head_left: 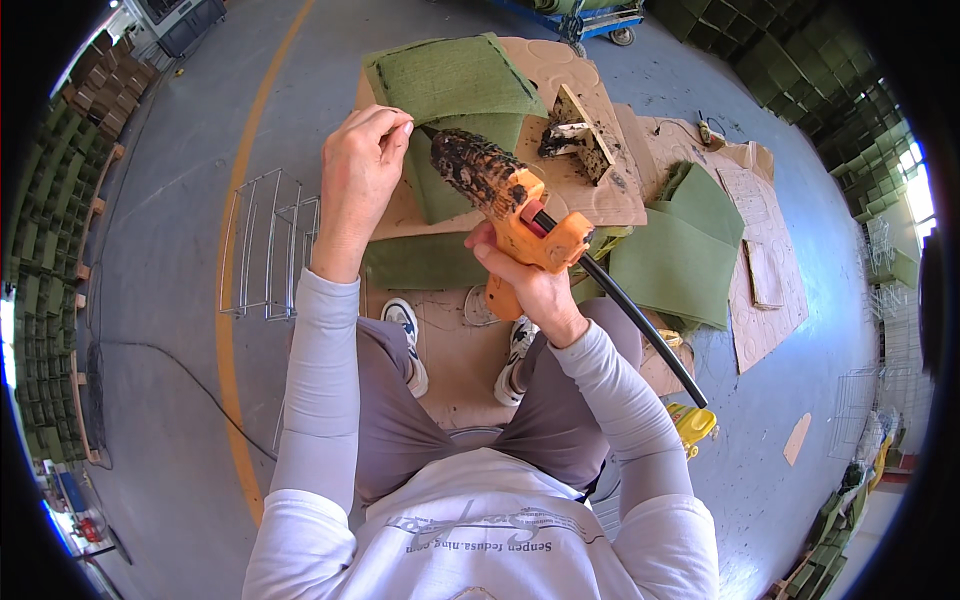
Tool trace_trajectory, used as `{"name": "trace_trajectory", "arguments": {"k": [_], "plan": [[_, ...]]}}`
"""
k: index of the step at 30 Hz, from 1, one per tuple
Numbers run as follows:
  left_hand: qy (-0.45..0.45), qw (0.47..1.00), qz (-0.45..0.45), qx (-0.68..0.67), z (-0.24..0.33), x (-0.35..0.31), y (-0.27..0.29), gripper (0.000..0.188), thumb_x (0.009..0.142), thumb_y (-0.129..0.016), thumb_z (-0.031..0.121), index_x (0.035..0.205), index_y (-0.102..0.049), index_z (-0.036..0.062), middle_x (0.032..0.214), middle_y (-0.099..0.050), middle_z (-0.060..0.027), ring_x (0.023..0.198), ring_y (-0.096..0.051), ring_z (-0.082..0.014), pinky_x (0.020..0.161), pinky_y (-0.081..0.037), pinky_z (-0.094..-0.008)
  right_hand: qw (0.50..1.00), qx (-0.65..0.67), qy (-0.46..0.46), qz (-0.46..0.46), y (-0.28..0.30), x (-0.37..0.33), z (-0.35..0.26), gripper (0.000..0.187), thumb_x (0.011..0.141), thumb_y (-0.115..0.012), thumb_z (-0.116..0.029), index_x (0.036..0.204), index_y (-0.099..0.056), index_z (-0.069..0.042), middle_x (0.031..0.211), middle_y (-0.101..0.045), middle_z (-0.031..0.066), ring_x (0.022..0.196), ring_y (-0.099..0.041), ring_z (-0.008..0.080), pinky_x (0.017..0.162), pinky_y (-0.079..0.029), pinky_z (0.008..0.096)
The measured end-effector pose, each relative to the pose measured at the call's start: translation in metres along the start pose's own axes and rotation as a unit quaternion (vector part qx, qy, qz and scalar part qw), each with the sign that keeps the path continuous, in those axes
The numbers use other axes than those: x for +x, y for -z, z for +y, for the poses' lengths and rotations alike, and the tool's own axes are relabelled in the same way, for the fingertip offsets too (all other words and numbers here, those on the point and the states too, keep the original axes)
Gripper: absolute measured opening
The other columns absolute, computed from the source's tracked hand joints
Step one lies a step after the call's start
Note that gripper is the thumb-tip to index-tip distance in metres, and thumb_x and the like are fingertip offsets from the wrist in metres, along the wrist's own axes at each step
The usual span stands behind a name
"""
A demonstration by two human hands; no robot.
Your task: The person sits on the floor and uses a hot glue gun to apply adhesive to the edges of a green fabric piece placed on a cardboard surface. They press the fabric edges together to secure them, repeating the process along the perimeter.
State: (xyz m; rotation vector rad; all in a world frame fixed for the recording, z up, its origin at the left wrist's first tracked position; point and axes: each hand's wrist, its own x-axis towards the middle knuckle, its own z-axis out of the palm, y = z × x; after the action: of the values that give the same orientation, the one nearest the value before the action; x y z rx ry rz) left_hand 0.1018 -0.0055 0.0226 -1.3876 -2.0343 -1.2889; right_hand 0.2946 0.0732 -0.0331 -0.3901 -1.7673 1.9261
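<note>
My right hand (pixel 530 285) is wrapped round the handle of an orange hot glue gun (pixel 540 235). Its front end is crusted with dark, charred-looking residue and points up and to the left. A long black glue stick (pixel 645 325) runs out of its back towards the lower right. Left of the gun's tip, my left hand (pixel 365 165) is raised with thumb and fingers pinched together; anything between them is too small to make out. Beyond and below both hands lies a folded green felt piece (pixel 450 80) with dark lines along its edges.
Brown cardboard (pixel 625 195) lies under the felt, bearing a wooden stand (pixel 585 135) smeared black. More green felt sheets (pixel 680 250) are at the right. A wire rack (pixel 268 245) stands left, a yellow object (pixel 692 425) lower right. Green stacks (pixel 45 270) line the sides.
</note>
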Motion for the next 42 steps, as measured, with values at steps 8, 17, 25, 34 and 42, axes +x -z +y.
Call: {"name": "trace_trajectory", "arguments": {"k": [8,17,25,34,42], "plan": [[-0.01,1.0,0.006,0.009,0.0,0.0,-0.002,0.007,0.08,-0.066,0.004,0.083,-0.064,-0.0017,0.08,-0.064,-0.0104,0.072,-0.06,-0.0256,0.065,-0.048,-0.0336,1.0,0.01,0.01,-0.005,0.002,0.002,0.006,0.01,0.083,-0.06,-0.005,0.091,-0.056,-0.003,0.09,-0.059,0.0038,0.085,-0.053,0.011,0.078,-0.042,0.0257],[-0.027,0.999,0.014,0.034,-0.001,0.0,-0.004,0.009,0.08,-0.066,0.008,0.08,-0.064,-0.0007,0.08,-0.064,-0.0087,0.072,-0.059,-0.0262,0.066,-0.048,-0.0346,0.999,0.039,-0.014,0.028,0.002,0.001,0.007,0.009,0.083,-0.061,-0.005,0.09,-0.055,-0.004,0.088,-0.059,0.0038,0.084,-0.053,0.0112,0.076,-0.042,0.0254],[-0.043,0.998,0.012,0.054,-0.004,0.0,-0.004,0.011,0.085,-0.064,0.009,0.086,-0.064,-0.0019,0.082,-0.064,-0.0094,0.063,-0.059,-0.0192,0.058,-0.047,-0.0275,0.999,0.032,-0.006,0.021,-0.001,-0.001,0.006,0.01,0.082,-0.061,-0.006,0.09,-0.054,-0.003,0.088,-0.058,0.0038,0.085,-0.053,0.0117,0.076,-0.042,0.0255],[-0.039,0.998,0.012,0.05,-0.005,0.0,-0.005,0.011,0.085,-0.064,0.009,0.086,-0.065,-0.0019,0.081,-0.064,-0.0096,0.063,-0.059,-0.0191,0.058,-0.047,-0.0271,0.996,0.057,-0.007,0.062,0.009,-0.002,0.014,0.018,0.08,-0.065,-0.004,0.096,-0.058,-0.003,0.092,-0.06,0.0015,0.087,-0.056,0.0104,0.078,-0.045,0.0248],[-0.036,0.998,0.016,0.048,-0.003,0.0,-0.006,0.009,0.083,-0.065,0.008,0.084,-0.064,-0.0009,0.082,-0.064,-0.0088,0.069,-0.059,-0.0214,0.061,-0.048,-0.0301,0.998,0.046,-0.001,0.049,0.009,-0.003,0.014,0.018,0.08,-0.065,-0.004,0.096,-0.057,-0.002,0.091,-0.06,0.0019,0.087,-0.056,0.0103,0.078,-0.045,0.0245]]}}
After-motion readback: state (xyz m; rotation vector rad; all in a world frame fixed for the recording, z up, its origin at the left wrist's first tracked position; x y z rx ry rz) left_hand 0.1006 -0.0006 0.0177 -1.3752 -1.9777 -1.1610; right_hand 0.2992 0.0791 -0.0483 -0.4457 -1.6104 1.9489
